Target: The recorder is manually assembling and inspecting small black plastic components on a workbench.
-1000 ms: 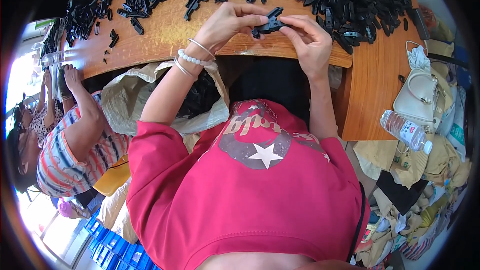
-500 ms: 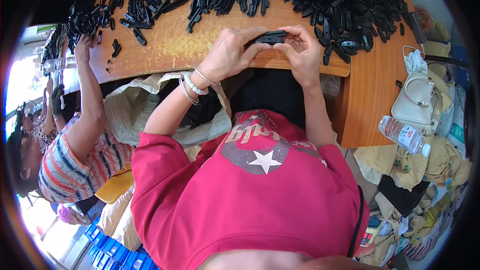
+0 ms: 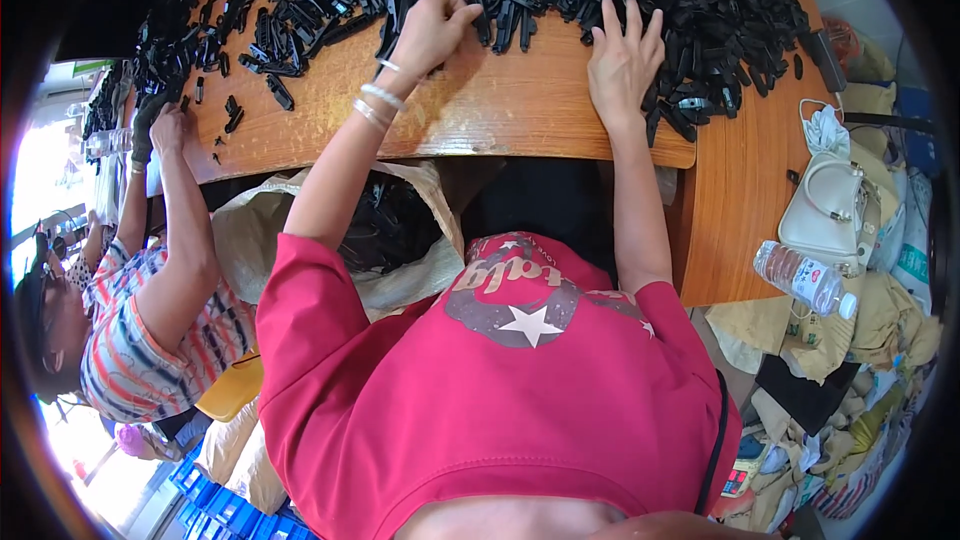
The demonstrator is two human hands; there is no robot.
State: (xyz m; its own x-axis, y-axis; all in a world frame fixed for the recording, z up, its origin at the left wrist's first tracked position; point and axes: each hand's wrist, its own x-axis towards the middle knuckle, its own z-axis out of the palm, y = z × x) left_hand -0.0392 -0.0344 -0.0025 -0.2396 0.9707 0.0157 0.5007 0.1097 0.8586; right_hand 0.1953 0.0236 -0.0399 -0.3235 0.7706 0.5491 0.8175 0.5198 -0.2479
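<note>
Left hand [image 3: 432, 32]: fingers curled, from where I stand I cannot tell if it holds something | right hand [image 3: 624, 68]: fingers spread open, nothing seen in grip | black parts [image 3: 720, 30]: heaped on wooden table [image 3: 520, 115], close by both hands

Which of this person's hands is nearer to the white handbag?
Right. The right hand, fingers spread by the black parts, is above and left of the white handbag in the picture. The left hand, also by those parts, is farther left.
</note>
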